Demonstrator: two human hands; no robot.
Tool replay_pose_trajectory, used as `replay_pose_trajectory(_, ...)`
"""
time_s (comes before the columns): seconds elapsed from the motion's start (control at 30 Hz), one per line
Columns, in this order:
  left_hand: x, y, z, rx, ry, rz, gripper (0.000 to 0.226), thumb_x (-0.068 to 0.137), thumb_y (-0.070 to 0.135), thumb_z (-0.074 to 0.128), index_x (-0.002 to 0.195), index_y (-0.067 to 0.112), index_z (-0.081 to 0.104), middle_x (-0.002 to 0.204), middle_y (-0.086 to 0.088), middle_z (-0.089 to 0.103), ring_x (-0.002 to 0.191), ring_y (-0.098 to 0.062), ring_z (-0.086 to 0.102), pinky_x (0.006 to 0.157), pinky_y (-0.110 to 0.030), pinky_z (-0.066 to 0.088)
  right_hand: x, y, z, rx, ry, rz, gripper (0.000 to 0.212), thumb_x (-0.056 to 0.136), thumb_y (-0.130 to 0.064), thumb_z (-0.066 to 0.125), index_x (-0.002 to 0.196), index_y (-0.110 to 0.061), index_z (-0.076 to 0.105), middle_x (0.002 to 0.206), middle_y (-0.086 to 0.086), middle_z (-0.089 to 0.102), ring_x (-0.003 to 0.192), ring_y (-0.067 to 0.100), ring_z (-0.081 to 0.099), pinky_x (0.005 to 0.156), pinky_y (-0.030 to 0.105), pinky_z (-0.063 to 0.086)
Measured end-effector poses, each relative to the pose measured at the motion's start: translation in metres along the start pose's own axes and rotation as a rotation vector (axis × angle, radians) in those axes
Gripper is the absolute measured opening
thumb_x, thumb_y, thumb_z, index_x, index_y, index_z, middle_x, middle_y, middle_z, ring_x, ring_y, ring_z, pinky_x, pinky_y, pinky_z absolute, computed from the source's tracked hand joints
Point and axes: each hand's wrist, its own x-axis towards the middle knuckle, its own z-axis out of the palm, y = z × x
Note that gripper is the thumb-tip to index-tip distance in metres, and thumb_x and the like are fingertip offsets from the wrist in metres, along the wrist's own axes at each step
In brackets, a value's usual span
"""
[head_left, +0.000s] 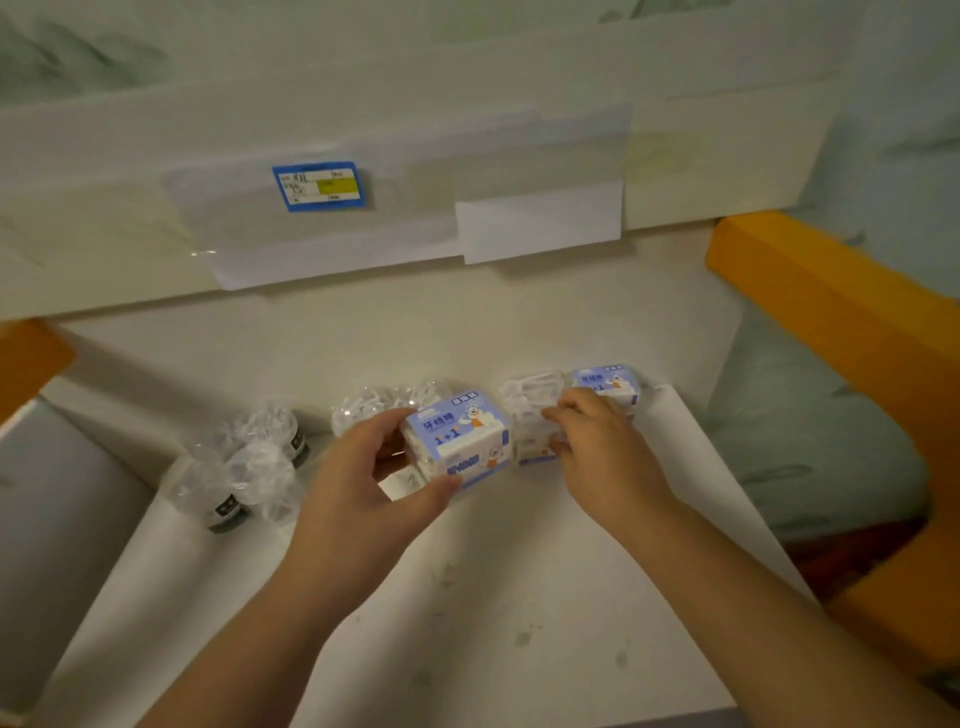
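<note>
My left hand (363, 467) grips a clear floss-pick box with a blue and white label (457, 441), thumb below and fingers behind it, just above the white shelf (493, 597). My right hand (587, 441) grips a second box of the same kind (530, 441), which stands on the shelf right beside the first. A third labelled box (608, 387) stands behind my right hand, partly hidden by it.
Two round clear tubs with dark labels (244, 467) sit at the left, and a clear pack of white picks (379, 405) behind my left hand. A white panel with a blue tag (318, 186) hangs above. Orange rack beams (831, 312) run along the right.
</note>
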Motion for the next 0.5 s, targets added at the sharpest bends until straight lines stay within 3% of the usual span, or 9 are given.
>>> replay_pose_trajectory(0.17,0.008,0.010,0.019,0.035,-0.018,0.029,0.055,0.066,0.043,0.080,0.116,0.044,0.058,0.111,0.018,0.067,0.101,-0.006,0.064,0.088,-0.035,0.053,-0.028,0.017,-0.032,0.090,0.098,0.077,0.037,0.083,-0.015,0.072,0.119,-0.018,0.064,0.119,-0.003,0.058,0.112,0.022,0.056,0.088,0.039,0.052)
replay_pose_trajectory(0.27,0.017,0.022,0.047,0.041,-0.081,0.069,0.051,0.068,0.037,0.080,0.114,0.045,0.058,0.111,0.018,0.067,0.100,-0.003,0.064,0.089,-0.031,0.053,-0.053,0.028,-0.056,0.118,0.174,0.156,0.042,0.080,-0.018,0.075,0.121,-0.018,0.063,0.119,-0.003,0.059,0.110,0.020,0.057,0.088,0.032,0.049)
replay_pose_trajectory(0.37,0.031,0.030,0.084,0.095,-0.166,0.130,0.055,0.072,0.027,0.081,0.116,0.044,0.052,0.115,0.015,0.063,0.098,0.004,0.061,0.087,-0.017,0.050,-0.074,0.033,-0.074,0.154,0.213,0.252,0.047,0.077,-0.019,0.078,0.121,-0.019,0.062,0.115,-0.005,0.057,0.104,0.018,0.059,0.085,0.031,0.049)
replay_pose_trajectory(0.5,0.048,0.031,0.132,0.282,-0.260,0.224,0.066,0.072,0.035,0.074,0.133,0.028,0.050,0.122,0.008,0.055,0.101,-0.006,0.059,0.090,-0.031,0.051,-0.098,0.038,-0.084,0.190,0.220,0.319,0.050,0.076,-0.021,0.079,0.123,-0.020,0.060,0.112,-0.010,0.053,0.104,0.015,0.059,0.085,0.035,0.053)
